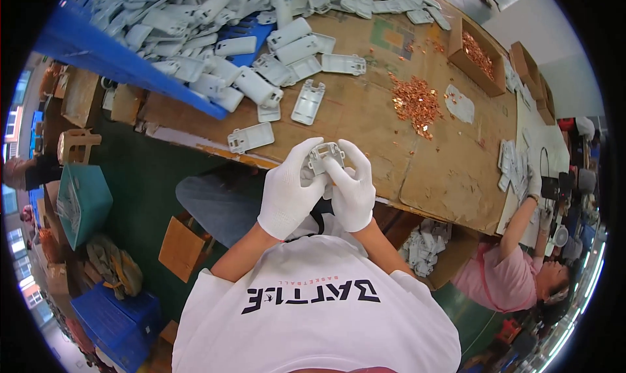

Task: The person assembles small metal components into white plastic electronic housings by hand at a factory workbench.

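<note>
Just off the table's near edge, a light-grey plastic housing [325,152] with clips and cut-outs is held between my two white-gloved hands. My left hand [291,193] grips its left side, fingers curled round it. From the right, my right hand [353,189] holds the same part, its thumb and forefinger pressed against it. Most of the housing's lower part is hidden by the gloves. Nearest to my hands on the table lie two similar loose housings, one on its own at the edge [251,137] and one farther back [308,102].
A large heap of housings [176,21] spills from a blue crate [124,60] at the far left. Small copper-coloured metal pieces [417,105] lie piled on the cardboard-covered table, with more in a cardboard box [478,55]. At right, a co-worker in pink [499,275] reaches over the table.
</note>
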A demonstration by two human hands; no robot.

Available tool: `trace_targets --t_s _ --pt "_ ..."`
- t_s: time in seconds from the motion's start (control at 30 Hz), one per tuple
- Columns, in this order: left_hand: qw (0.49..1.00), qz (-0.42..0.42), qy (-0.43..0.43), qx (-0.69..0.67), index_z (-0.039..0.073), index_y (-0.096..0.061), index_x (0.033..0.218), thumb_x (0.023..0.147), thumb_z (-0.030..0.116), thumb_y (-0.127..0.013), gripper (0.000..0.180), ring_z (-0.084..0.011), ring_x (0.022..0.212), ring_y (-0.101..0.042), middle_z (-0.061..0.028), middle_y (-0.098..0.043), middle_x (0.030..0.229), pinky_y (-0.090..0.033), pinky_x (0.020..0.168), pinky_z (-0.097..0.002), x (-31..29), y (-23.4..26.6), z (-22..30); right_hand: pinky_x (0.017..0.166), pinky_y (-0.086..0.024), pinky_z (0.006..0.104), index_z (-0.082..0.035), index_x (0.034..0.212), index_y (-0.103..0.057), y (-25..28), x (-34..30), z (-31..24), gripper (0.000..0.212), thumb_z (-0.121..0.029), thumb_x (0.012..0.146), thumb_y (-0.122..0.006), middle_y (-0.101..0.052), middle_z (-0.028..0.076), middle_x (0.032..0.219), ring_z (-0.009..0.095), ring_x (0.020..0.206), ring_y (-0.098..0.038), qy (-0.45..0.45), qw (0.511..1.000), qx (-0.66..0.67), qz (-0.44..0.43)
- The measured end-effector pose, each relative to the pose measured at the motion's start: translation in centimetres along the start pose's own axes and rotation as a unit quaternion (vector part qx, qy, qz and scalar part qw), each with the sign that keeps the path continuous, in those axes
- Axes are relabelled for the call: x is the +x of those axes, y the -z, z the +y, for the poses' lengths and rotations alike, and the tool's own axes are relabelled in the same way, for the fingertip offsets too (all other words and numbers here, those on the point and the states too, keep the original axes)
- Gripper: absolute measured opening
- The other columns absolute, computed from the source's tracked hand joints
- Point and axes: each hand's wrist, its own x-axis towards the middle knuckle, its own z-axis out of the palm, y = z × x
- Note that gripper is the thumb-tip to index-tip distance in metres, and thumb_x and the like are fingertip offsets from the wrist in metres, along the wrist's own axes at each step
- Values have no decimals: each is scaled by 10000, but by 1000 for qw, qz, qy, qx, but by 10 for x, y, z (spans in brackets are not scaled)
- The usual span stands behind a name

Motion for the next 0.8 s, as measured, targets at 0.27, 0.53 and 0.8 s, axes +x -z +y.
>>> trace_targets --t_s 0.27,0.53,0.8 --pt "995 -20 -63 80 37 -595 1275 823 31 -692 462 -201 903 -737 -158 -730 1018 -570 782 -299 20 -24 13 620 -573 245 -100 1143 -703 16 -2 24 448 34 715 -708 -465 166 1413 175 794 -698 29 997 -65 24" --pt "993 -47 -57 87 20 -616 1233 806 11 -683 433 -199 857 -743 -156 -734 979 -579 733 -297 35 -44 16 616 -588 261 -143 1142 -707 27 -1 33 488 -9 675 -745 -480 165 1396 174 808 -703 -21 993 -117 6" --pt "992 -63 -97 55 39 -628 1196 809 35 -676 390 -278 833 -737 -177 -721 933 -584 713 -337 38 -66 20 595 -583 257 -162 1159 -696 36 -22 51 521 -33 657 -752 -499 164 1385 178 770 -699 -68 995 -74 25"
